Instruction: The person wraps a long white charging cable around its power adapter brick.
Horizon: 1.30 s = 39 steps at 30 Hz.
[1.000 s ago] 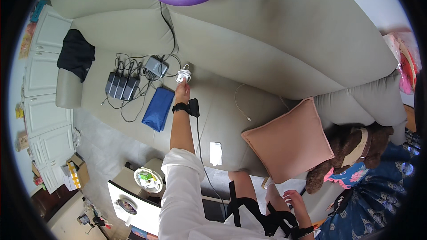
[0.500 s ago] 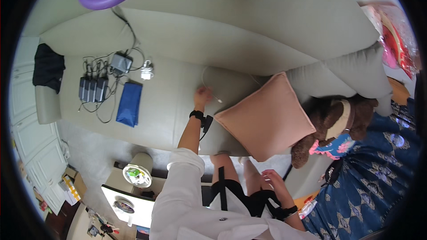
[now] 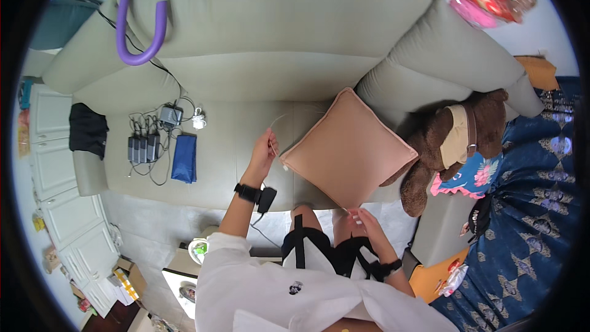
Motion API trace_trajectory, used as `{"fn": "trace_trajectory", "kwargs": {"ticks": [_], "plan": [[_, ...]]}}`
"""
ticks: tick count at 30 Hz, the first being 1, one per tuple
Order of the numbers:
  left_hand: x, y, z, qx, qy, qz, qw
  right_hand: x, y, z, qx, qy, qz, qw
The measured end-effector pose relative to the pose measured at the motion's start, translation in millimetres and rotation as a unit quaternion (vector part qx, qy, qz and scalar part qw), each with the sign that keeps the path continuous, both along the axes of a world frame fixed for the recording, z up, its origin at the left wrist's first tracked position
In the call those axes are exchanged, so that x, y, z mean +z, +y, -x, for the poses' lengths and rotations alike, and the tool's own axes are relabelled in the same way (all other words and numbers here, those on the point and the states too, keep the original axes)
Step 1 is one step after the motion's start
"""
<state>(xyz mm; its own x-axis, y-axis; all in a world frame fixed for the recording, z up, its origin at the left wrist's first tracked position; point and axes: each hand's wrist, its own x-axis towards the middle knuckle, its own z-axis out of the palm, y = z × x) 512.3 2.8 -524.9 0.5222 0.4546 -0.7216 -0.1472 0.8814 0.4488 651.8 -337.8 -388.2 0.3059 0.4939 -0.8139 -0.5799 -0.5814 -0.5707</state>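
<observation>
My left hand (image 3: 265,149) is closed on a thin white cable (image 3: 279,117) above the sofa seat, left of the pink cushion. From the fingers the cable arcs right and passes behind the cushion; its far end is hidden. The square pink cushion (image 3: 351,150) lies with one corner toward me. At that near corner, my right hand (image 3: 367,222) has its thumb and fingers pinched together on the cushion's edge. A black band with a small black device (image 3: 264,200) is strapped to my left wrist.
On the sofa (image 3: 239,110), to the left, lie black power adapters (image 3: 144,149) with tangled cords, a blue folded pouch (image 3: 184,158) and a white charger (image 3: 198,118). A brown plush bear (image 3: 439,147) rests at the right. A purple U-shaped tube (image 3: 140,58) hangs on the backrest.
My left hand has picked the white cable up off the seat and drawn it nearer. My right hand has moved from over my leg to the cushion's near corner. The view has shifted.
</observation>
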Motion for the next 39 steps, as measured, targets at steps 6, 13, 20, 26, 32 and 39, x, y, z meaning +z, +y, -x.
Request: {"fn": "trace_trajectory", "kwargs": {"ticks": [6, 13, 20, 26, 32, 39], "plan": [[207.4, -71.5, -22.8, 0.043, -0.140, -0.014, 0.989, 56.2, 50.0, -17.6, 0.029, -0.023, -0.240, 0.970], [329.3, -159.6, -63.1, 0.081, -0.089, -0.220, 0.968, 169.6, 51.8, -46.8, 0.109, -0.157, -0.472, 0.861], [360.3, -227.6, -82.1, 0.091, -0.078, -0.241, 0.963, 199.6, 13.7, -74.9, 0.078, -0.130, -0.555, 0.818], [354.2, -266.0, -91.2, 0.077, -0.098, -0.261, 0.957, 212.0, -10.1, -96.0, 0.066, -0.126, -0.559, 0.817], [329.0, -262.0, -120.2, 0.038, -0.222, -0.087, 0.970, 234.6, -58.0, -124.3, 0.123, -0.085, -0.591, 0.793], [177.1, -153.6, -139.1, 0.208, -0.142, 0.119, 0.960, 260.1, -135.9, -168.2, 0.082, 0.025, -0.713, 0.696]]}}
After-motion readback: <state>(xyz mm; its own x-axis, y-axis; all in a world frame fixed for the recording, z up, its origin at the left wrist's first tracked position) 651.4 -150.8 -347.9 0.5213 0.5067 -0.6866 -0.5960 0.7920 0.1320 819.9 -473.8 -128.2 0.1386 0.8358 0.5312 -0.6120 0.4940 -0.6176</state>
